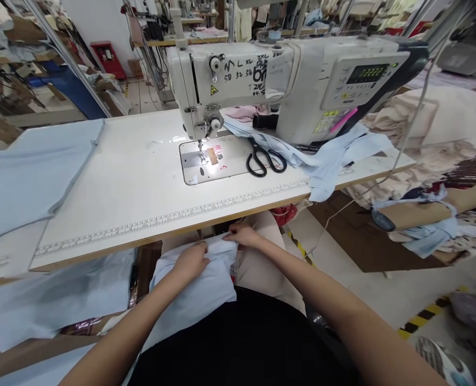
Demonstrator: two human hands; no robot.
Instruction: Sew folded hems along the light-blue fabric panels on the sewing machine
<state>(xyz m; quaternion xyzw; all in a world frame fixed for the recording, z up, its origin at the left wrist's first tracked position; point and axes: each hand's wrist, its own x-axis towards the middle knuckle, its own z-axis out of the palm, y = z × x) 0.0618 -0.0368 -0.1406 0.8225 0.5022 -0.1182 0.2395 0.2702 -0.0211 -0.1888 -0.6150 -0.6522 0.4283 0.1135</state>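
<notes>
A light blue piece of fabric (pixel 213 281) lies across my lap, below the front edge of the sewing table. My left hand (pixel 191 261) rests on it with the fingers curled and closed on a fold of the cloth. At the fabric's upper right corner, my right hand (pixel 241 235) pinches the edge between thumb and fingers. Above them on the table stands a white sewing machine (pixel 238 75), its needle area (pixel 201 151) lit. Black-handled scissors (pixel 265 161) lie right of the needle plate, blades partly under light blue fabric strips (pixel 326 161).
More light blue fabric (pixel 40 166) covers the table's left end, and another piece (pixel 80 295) hangs below it. A printed ruler (pixel 173 216) runs along the table's front edge. Beige fabric (pixel 439 128) is heaped at right. A thin cable (pixel 407 139) hangs down past the table's right end.
</notes>
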